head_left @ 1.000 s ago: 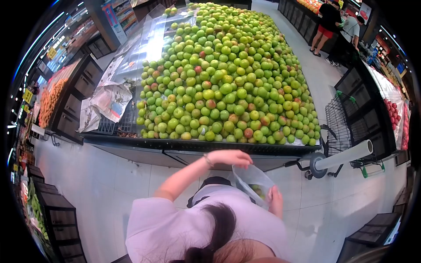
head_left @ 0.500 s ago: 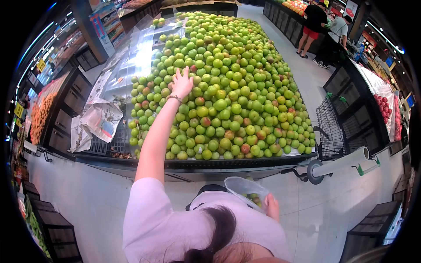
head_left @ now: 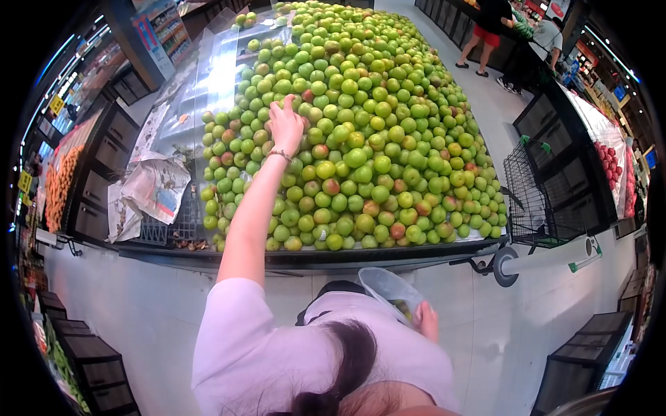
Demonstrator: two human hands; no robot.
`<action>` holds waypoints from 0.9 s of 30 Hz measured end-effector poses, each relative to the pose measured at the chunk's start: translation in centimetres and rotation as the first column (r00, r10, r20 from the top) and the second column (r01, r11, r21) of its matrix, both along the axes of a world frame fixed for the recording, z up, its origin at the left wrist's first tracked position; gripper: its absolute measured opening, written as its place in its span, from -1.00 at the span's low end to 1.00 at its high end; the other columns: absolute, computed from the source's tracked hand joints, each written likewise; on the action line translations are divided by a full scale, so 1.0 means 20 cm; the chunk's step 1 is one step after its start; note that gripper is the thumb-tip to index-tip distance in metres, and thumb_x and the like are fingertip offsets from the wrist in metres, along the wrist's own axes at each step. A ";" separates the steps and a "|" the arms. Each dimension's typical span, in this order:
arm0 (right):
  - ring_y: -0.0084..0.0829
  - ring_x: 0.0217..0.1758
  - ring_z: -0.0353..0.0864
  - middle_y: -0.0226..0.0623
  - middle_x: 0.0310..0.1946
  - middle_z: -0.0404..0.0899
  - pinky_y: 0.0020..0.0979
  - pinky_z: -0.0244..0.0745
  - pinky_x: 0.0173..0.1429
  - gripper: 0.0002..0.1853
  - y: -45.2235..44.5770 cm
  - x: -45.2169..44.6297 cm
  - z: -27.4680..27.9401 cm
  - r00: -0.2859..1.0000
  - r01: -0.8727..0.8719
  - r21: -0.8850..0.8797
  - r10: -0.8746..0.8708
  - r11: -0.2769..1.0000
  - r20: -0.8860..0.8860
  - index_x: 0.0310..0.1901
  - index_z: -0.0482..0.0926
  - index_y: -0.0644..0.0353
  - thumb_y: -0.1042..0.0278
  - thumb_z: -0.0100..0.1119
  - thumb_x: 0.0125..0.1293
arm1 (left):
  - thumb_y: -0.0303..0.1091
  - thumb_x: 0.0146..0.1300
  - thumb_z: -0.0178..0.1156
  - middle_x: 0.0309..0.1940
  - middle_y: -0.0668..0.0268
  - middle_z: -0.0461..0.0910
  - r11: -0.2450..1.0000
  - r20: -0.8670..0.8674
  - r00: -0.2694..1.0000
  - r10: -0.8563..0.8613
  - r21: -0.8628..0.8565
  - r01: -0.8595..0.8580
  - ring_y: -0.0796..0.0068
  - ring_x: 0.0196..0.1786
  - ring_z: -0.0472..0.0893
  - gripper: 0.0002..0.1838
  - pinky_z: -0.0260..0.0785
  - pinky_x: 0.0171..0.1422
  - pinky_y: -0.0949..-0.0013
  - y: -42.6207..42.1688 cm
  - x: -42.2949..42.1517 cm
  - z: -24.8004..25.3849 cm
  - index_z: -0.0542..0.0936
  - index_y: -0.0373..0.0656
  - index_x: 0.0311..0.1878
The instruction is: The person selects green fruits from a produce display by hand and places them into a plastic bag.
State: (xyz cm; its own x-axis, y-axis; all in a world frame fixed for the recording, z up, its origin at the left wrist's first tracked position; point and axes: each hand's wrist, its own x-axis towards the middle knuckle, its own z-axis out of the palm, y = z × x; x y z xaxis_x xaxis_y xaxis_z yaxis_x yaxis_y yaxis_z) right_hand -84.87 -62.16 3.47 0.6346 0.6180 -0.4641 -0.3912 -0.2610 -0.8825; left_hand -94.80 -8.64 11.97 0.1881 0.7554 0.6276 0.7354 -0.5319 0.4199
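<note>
My left hand (head_left: 285,127) reaches over the heap of green plums (head_left: 388,139), its bent fingers apart and resting on fruit near the middle left. No plum shows as gripped in it. A beaded bracelet (head_left: 279,154) circles that wrist. Low in the view, my right hand (head_left: 428,321) is closed on the edge of a clear plastic bag (head_left: 383,284), which hangs open in front of my body. A few plums (head_left: 402,307) lie at the bottom of the bag. Some plums in the heap are blushed red.
Crumpled newspaper (head_left: 154,188) and a clear plastic panel (head_left: 216,83) lie left of the heap. A wire basket cart (head_left: 534,191) stands at the right corner, beside a grey-white roller (head_left: 548,261). Two people stand at the back right.
My left hand has settled onto the plums and its fingers have bent more. The view has shifted slightly. My right hand still holds the bag.
</note>
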 end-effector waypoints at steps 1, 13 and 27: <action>-0.68 -0.75 -0.05 -0.61 -0.81 0.03 -0.51 -0.21 -0.64 -0.52 0.01 -0.01 0.02 1.000 -0.006 0.001 0.006 1.000 -0.003 -0.73 0.15 -0.01 0.04 -0.18 0.35 | -0.47 0.05 0.04 -0.02 0.00 0.21 0.999 0.015 0.999 -0.034 0.036 0.033 -0.04 0.00 0.35 -0.54 0.34 -0.04 0.05 -0.02 -0.01 0.01 0.29 0.05 0.06; -0.68 -0.71 -0.04 -0.62 -0.78 0.03 -0.51 -0.19 -0.60 -0.52 0.02 -0.05 0.03 0.998 -0.046 -0.046 0.048 0.998 0.040 -0.73 0.14 0.00 0.03 -0.20 0.35 | -0.53 0.05 0.03 0.06 0.03 0.17 0.979 0.239 0.964 -0.120 -0.133 0.155 -0.03 0.02 0.36 -0.54 0.35 -0.02 0.17 -0.12 -0.04 0.08 0.30 0.02 0.06; -0.68 -0.73 -0.01 -0.62 -0.78 0.06 -0.52 -0.18 -0.62 -0.53 0.00 -0.10 0.03 0.998 -0.070 -0.105 0.070 0.992 0.001 -0.72 0.17 -0.02 -0.01 -0.16 0.33 | -0.40 0.23 -0.08 -0.06 0.17 0.34 0.672 0.758 -0.546 0.356 0.198 0.713 0.08 -0.08 0.44 -0.69 0.49 -0.10 0.03 0.07 -0.23 0.11 0.26 0.08 0.05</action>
